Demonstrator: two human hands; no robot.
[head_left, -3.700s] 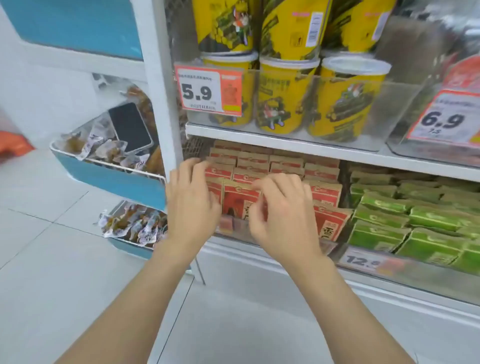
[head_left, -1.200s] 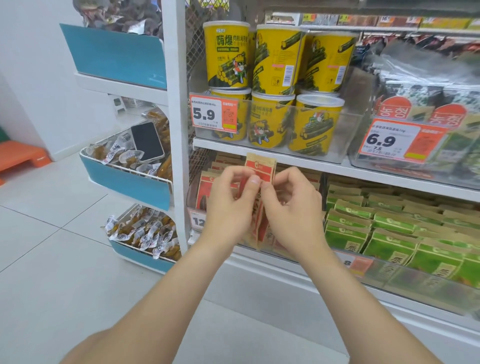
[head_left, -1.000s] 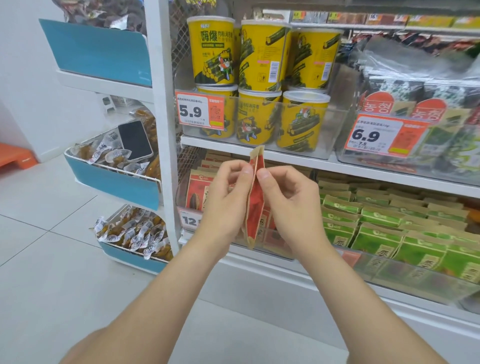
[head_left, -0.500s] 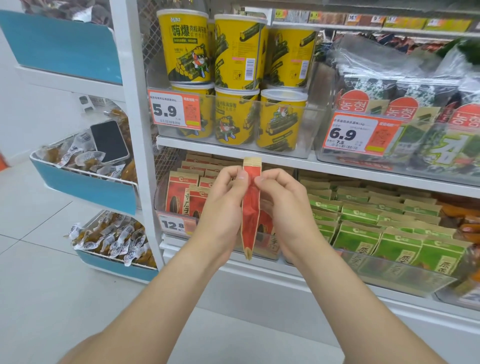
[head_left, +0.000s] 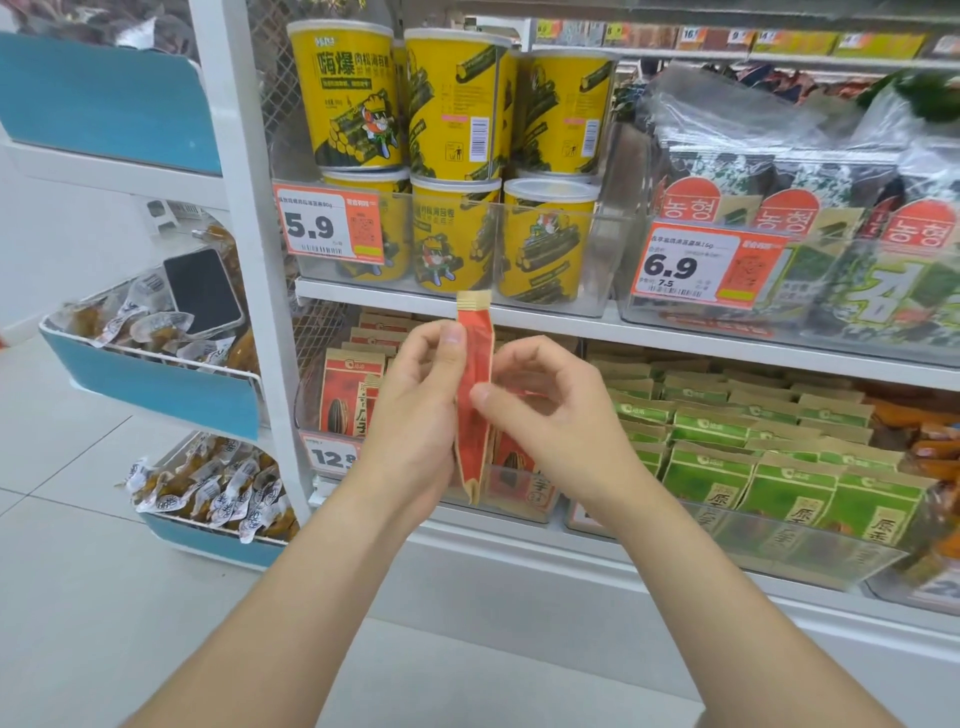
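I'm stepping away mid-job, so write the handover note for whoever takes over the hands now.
Left hand: grips the red packet near its top.
Right hand: pinches its middle.
The packet is upright, edge-on, in front of the row of matching red packets.
Done: one packet is out of the row.
Left: probably flatten it and set it back in the row.

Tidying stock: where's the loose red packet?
Head view, centre: the red packet stands upright, pinched between left hand and right hand, in front of the shelf under the yellow tubs.
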